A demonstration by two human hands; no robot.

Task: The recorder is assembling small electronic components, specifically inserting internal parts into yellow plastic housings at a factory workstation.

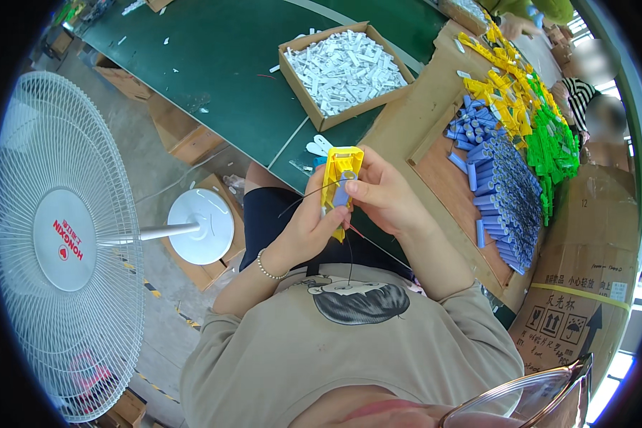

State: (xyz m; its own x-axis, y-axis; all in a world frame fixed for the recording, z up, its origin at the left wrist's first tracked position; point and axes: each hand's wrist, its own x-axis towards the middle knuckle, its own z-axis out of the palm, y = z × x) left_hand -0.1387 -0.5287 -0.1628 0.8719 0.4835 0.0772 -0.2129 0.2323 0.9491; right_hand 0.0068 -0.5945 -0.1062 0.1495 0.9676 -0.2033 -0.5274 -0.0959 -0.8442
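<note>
In front of my belly, a yellow plastic housing [349,154] stands roughly upright between my hands, its hollow side facing me. A blue cylindrical battery cell [342,194] lies inside it, with thin dark and red wires trailing out. My left hand [311,222] grips the housing's left side and lower part, thumb near the lower end of the cell. My right hand [386,191] holds the right side, its thumb pressing at the upper end of the cell and the other fingers partly hidden behind. White plastic pieces [321,145] show just beyond the housing.
A cardboard box of small white parts [310,96] sits on the green table [239,89]. To the right are stacked blue cells [503,203], yellow housings [503,93] and green ones [551,146]. A large carton [578,250] stands right, a white fan [71,235] left. Other people are at far right.
</note>
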